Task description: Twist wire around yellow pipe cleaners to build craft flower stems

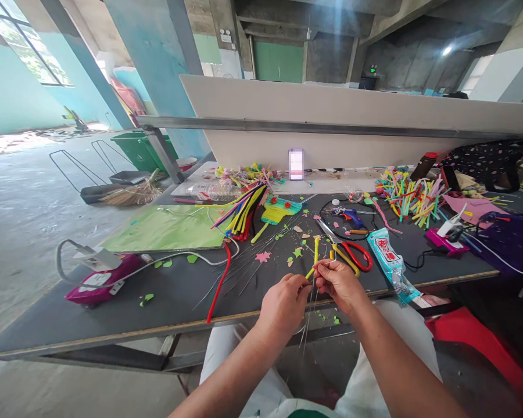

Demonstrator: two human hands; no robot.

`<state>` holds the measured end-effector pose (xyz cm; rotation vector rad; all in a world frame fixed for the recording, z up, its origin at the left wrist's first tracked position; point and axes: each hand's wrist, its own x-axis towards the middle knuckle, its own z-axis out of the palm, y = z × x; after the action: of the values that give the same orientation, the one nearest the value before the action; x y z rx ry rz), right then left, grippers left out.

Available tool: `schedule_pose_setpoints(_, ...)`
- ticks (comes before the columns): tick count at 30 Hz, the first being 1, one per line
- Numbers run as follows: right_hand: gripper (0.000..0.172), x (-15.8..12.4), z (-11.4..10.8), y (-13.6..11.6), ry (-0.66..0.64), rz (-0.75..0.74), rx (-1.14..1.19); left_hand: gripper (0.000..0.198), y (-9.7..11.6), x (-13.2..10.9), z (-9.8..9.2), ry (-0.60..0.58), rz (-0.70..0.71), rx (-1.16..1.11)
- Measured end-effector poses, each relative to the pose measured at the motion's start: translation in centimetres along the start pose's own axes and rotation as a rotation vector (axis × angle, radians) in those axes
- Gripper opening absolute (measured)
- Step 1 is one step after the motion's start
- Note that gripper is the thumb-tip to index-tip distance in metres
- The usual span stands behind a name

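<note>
My left hand (285, 299) is closed in a pinch at the table's front edge, at a bundle of thin wires (305, 328) that hangs down over the edge. Close beside it, my right hand (339, 283) pinches the upper part of the same wires. Between the hands a yellow pipe cleaner piece (316, 249) points away from me; whether the fingers touch it I cannot tell. Scissors with red and orange handles (358, 255) lie just past my right hand. More thin wires (239, 267) are spread on the table to the left.
Colourful pipe cleaners lie in a bundle (244, 215) and a pile (412, 194). A blue glue gun (352, 219), a blue snack packet (386, 258), a green sheet (165, 229), purple power strips (98, 284) and a phone (296, 164) surround the work area. Paper scraps are scattered about.
</note>
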<state>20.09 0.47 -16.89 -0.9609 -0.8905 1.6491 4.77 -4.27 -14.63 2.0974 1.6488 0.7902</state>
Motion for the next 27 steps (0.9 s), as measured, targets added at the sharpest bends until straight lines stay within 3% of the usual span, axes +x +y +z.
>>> schedule_pose_setpoints(8, 0.029, -0.5, 0.1, -0.2, 0.069, 0.052, 0.013, 0.020, 0.3, 0.0, 0.8, 0.018, -0.061, 0.173)
schedule_pose_setpoints(14, 0.025, -0.9, 0.0, 0.1, 0.074, 0.088, -0.109, 0.020, 0.3, 0.1, 2.1, 0.023, 0.006, 0.288)
schedule_pose_setpoints(19, 0.027, -0.4, -0.3, -0.3, 0.129, 0.044, -0.273, 0.019, 0.8, -0.1, 2.5, -0.047, 0.012, 0.220)
schedule_pose_setpoints(27, 0.034, -0.1, -1.0, -0.9, -0.049, 0.111, -0.187, 0.014, 1.0, 0.1, 2.3, -0.041, -0.098, -0.093)
